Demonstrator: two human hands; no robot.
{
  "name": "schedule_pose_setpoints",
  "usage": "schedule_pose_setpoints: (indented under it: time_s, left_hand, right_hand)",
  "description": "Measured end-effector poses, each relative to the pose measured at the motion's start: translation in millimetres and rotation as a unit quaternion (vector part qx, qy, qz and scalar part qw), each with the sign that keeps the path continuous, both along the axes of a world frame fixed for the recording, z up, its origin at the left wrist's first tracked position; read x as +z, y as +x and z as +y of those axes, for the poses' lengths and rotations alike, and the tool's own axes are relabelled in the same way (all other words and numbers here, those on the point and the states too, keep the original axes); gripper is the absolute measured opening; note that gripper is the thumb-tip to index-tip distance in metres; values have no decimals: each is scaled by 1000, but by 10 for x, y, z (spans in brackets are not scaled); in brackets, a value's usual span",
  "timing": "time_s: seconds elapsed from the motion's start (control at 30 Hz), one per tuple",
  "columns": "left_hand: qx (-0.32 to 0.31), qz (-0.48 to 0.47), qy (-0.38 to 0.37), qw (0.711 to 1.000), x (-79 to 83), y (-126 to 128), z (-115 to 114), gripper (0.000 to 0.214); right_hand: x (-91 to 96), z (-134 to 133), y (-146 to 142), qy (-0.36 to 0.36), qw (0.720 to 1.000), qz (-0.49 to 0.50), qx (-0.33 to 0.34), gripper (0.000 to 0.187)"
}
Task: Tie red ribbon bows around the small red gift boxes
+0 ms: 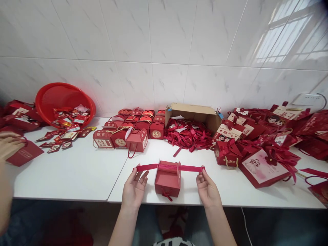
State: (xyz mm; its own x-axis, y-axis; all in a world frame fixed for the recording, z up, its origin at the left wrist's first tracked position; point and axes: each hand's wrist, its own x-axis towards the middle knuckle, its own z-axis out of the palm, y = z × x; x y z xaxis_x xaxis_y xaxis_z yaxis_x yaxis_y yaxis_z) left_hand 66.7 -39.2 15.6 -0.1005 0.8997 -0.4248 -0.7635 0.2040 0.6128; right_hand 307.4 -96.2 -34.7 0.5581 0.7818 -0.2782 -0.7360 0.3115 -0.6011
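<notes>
A small red gift box (pixel 167 182) stands on the white table in front of me, with a short cord at its near side. A crimson ribbon (pixel 191 168) runs across the top of the box, between its upright end flaps, and stretches out to both sides. My left hand (pixel 134 188) pinches the ribbon's left end between thumb and fingers. At the other end, my right hand (pixel 208 188) pinches the ribbon too. Both palms face up, and neither hand touches the box.
Behind stand rows of red gift boxes (pixel 137 140) and a cardboard box (pixel 194 108) spilling ribbons (pixel 188 133). Finished-looking gift bags (pixel 266 167) crowd the right. Leftward, a tipped red basin (pixel 64 87) holds wrapped sweets (pixel 69 116). A co-worker's hand (pixel 10 145) holds a red bag (pixel 25 153).
</notes>
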Motion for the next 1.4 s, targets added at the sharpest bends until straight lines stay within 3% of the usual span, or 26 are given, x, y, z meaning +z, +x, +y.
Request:
schedule_pose_setpoints:
  time_s: [0.17,0.27,0.37,0.47,0.67,0.87,1.1,1.4]
  left_hand:
    - [18,-16,6,1000,117,-23,-2,17]
    - [32,-6,40,999,259,-41,35,15]
    - [36,49,121,991,409,-41,69,6]
    - [37,138,211,967,575,-11,83,10]
    - [-13,284,321,904,904,138,91,21]
    - [-72,363,373,851,1158,308,100,26]
    - [-94,352,389,846,1370,426,105,28]
    - [-88,358,450,813,1352,447,132,22]
  right_hand:
    - [-21,3,58,-3,999,13,37,10]
    - [141,4,97,1,998,60,19,15]
    - [388,5,121,38,999,6,-25,19]
    - [660,23,135,78,994,-72,-36,23]
    - [1129,168,88,119,979,-157,55,22]
    - [1430,311,-31,156,933,-312,93,20]
    - [1599,377,-129,185,907,-360,116,16]
    - [1620,407,-122,182,913,-352,96,16]
